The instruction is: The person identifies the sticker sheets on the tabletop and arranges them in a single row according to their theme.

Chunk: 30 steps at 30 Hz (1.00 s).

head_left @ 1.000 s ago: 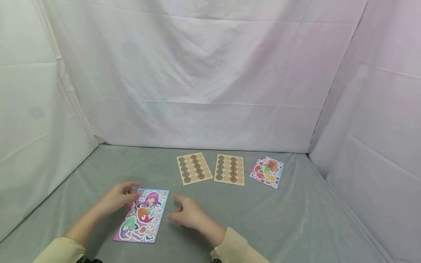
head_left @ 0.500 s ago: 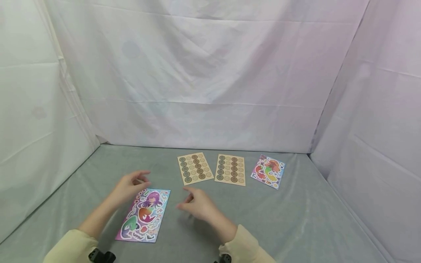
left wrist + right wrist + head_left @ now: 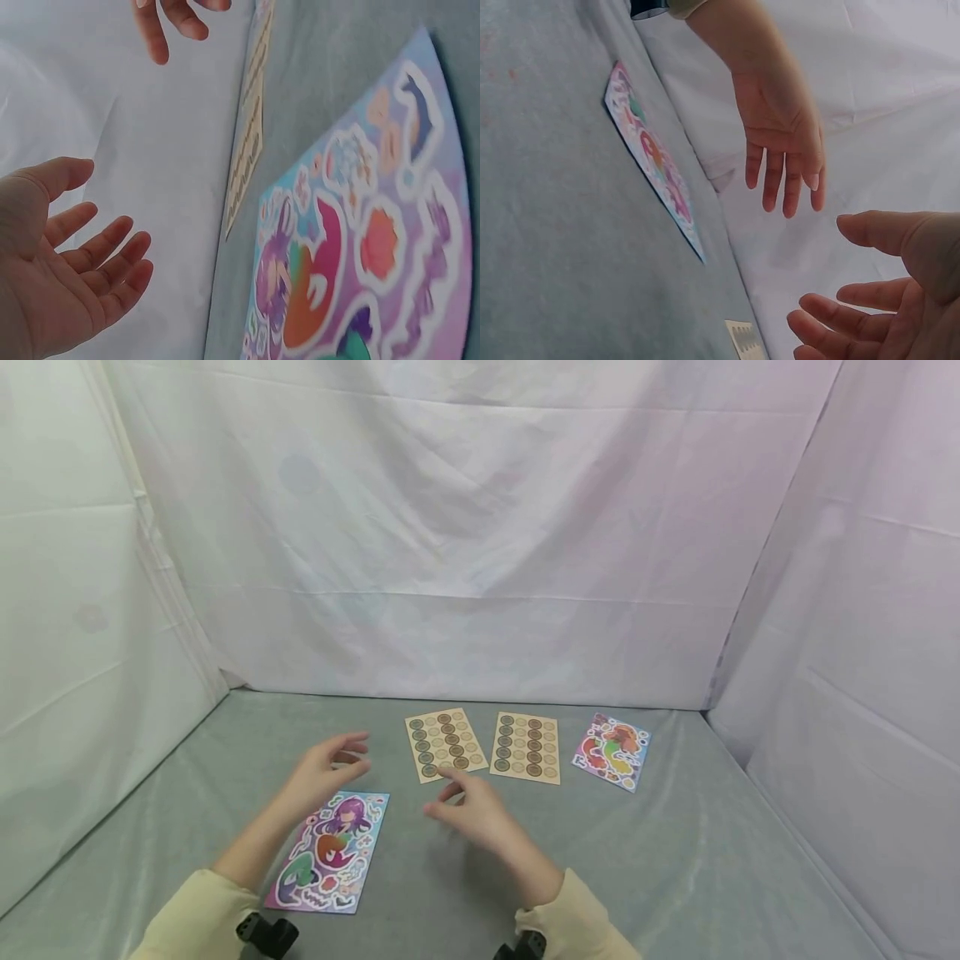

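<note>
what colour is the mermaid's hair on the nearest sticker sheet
The hair is purple, clearest in the head view.

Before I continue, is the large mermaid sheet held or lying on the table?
On the table: wrist views show the large mermaid sheet there, left hand and right hand clear of it.

In head view, the relaxed left hand hovers at eight o'clock, pointing toward two; the relaxed right hand, at six, points toward ten.

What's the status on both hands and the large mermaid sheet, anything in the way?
Left hand, right hand: raised, holding nothing. Large mermaid sheet: lying on grey surface, ungripped. Left forearm hides part of its edge in head view.
</note>
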Motion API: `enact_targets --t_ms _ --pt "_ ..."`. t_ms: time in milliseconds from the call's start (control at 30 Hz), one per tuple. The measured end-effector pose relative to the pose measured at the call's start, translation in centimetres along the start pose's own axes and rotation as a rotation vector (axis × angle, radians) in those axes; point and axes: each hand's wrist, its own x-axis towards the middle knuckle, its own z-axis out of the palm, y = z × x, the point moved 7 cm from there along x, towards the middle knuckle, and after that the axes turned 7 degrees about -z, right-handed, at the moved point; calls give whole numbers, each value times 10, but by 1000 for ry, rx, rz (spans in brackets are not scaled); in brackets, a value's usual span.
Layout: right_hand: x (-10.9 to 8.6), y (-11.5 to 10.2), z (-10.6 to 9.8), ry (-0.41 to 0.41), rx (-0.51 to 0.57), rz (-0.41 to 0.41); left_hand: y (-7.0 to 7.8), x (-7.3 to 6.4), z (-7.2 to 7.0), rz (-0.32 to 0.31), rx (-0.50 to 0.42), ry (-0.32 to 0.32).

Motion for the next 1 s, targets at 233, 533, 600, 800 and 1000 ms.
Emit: enact_targets --t_ms 233,533,600,800,1000 --pt "-2 4 -19 49 -15 29 14 7 11 19 -33 13" --pt "-3 1 -43 129 -24 1 31 17 26 39 -107 7" --pt "-5 0 -48 140 -18 3 34 20 30 43 -121 3" --pt "-9 3 -63 181 -33 35 44 26 42 40 -122 -7" --pt "-13 6 -80 238 -25 45 54 32 56 41 -128 -26"
